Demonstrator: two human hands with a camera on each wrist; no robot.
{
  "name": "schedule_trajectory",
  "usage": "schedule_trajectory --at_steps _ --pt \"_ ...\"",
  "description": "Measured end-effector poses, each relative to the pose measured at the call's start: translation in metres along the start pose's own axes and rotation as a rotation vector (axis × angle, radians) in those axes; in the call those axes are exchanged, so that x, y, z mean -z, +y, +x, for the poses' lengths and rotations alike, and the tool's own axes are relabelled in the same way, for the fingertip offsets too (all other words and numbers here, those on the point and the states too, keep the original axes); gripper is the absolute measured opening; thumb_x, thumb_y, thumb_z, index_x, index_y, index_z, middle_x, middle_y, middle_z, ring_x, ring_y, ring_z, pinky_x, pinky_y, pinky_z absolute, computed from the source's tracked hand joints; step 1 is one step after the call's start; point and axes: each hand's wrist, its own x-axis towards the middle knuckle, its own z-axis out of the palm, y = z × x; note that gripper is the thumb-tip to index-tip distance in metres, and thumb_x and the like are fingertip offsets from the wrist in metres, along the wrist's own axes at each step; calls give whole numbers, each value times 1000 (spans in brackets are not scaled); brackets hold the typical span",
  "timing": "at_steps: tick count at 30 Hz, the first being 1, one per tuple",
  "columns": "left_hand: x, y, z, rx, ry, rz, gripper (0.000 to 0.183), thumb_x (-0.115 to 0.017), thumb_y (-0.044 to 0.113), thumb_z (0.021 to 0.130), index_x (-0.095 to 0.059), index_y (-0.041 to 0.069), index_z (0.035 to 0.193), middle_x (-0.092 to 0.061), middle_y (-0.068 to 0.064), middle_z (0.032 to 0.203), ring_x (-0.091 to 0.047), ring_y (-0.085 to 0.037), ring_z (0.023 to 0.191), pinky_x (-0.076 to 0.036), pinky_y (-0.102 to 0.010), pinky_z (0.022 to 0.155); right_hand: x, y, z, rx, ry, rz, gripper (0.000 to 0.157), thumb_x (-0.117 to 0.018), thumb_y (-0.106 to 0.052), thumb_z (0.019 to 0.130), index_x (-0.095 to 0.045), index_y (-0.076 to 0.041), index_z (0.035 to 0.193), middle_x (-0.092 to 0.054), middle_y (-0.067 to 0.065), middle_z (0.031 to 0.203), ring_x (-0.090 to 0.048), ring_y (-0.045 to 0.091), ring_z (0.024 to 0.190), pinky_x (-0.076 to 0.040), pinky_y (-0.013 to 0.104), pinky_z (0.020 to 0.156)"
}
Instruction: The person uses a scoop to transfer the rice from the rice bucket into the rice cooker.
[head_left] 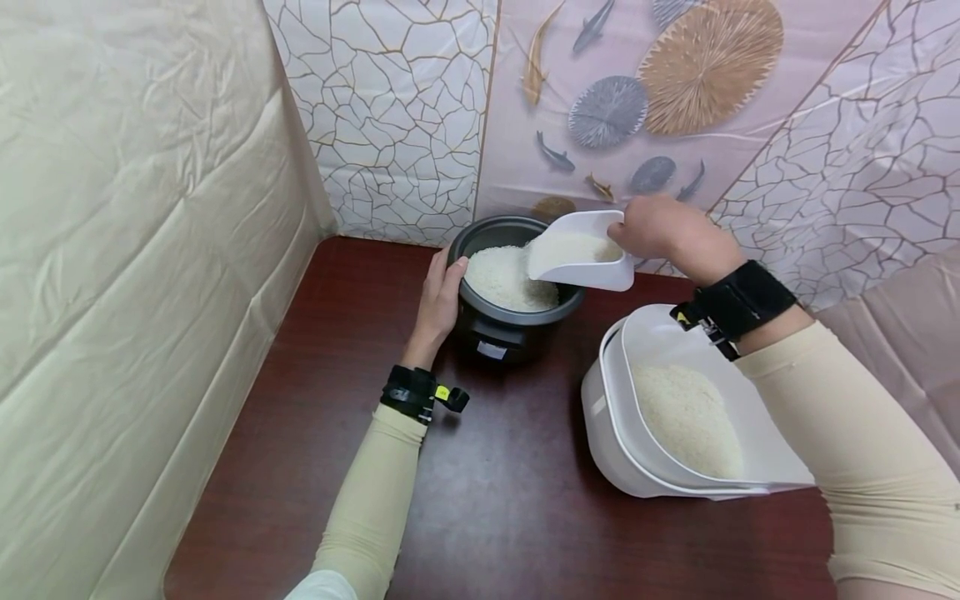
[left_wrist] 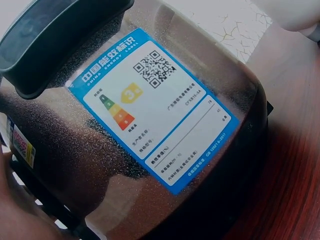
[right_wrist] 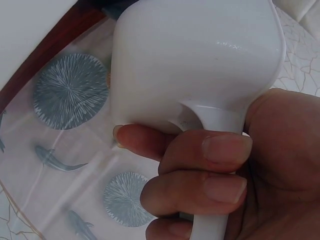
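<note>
A dark red-brown table (head_left: 495, 500) bears a black cooker (head_left: 517, 333) and, to its right, a white bin (head_left: 609, 437).

Narrow gap between cooker (head_left: 517, 337) and bin (head_left: 604, 435)

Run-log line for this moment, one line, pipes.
left hand: touching cooker side | right hand: gripping white scoop over cooker | rice: in cooker, scoop, white bin
</note>
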Motion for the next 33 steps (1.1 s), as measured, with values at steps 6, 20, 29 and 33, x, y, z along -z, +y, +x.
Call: schedule_trajectory --at_steps 6,20,29,33 --pt "-1 0 1 -16 4 -9 58 -42 49 109 -51 23 159 -52 -8 147 -50 -21 132 -38 -45 113 0 1 -2 -12 -2 -6 49 -36 -28 109 -70 6 102 -55 14 85 -56 35 85 -46 50 79" --pt "-1 0 0 -18 4 -14 56 -42 49 109 -53 23 157 -54 -7 141 -52 -21 125 -40 -45 109 1 2 -7 -40 -21 1 46 -37 -28 107 -70 4 100 -53 13 83 -56 31 79 -46 47 73" --pt "-1 -1 -1 -15 -1 -14 57 -42 51 109 -51 24 159 -52 -8 144 -51 -21 128 -40 -45 110 2 2 -8 -38 -39 -9 45 -40 -27 107 -70 7 105 -54 14 84 -55 31 80 -46 46 74" --pt "0 -1 0 -16 0 -15 57 -42 50 109 -51 24 159 -52 -8 144 -51 -21 126 -40 -46 109 3 2 -9 -40 -41 -17 45 -40 -27 107 -70 7 105 -54 14 84 -55 31 79 -47 46 74"
